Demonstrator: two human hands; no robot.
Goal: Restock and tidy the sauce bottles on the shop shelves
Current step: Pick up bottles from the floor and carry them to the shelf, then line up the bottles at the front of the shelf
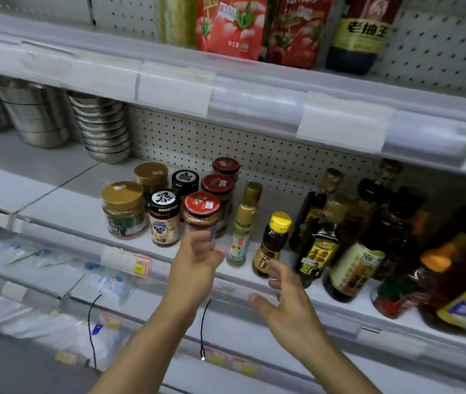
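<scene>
Closest to me are the person's two bare arms, reaching up to the middle shelf (129, 240). The left hand (197, 261) has loose, spread fingers and holds nothing; its fingertips are blurry, right in front of the red-lid jar (201, 216), and I cannot tell if they touch it. The right hand (285, 294) is open too, palm turned in, fingers apart, just below the small brown bottle with the yellow cap (273, 243). I think both hands are held wide so they can close around a bottle or nudge it into line.

The sauce things stand along the shelf front. Next to the red-lid jar is a tall pale bottle with a gold cap (244, 223), a bit apart from the brown one. Left of them, jars with black lids (165, 220) and gold lids (124, 209) sit in neat rows, one behind another, so shoppers can see each kind. To the right, dark bottles (318, 251) stand crowded and some lean, so that side looks like it needs tidying.

Farther back on the left are stacked metal bowls (104, 129). Up on the top shelf are red tomato packs (230, 24) and a big dark soy bottle (364, 32)
</scene>
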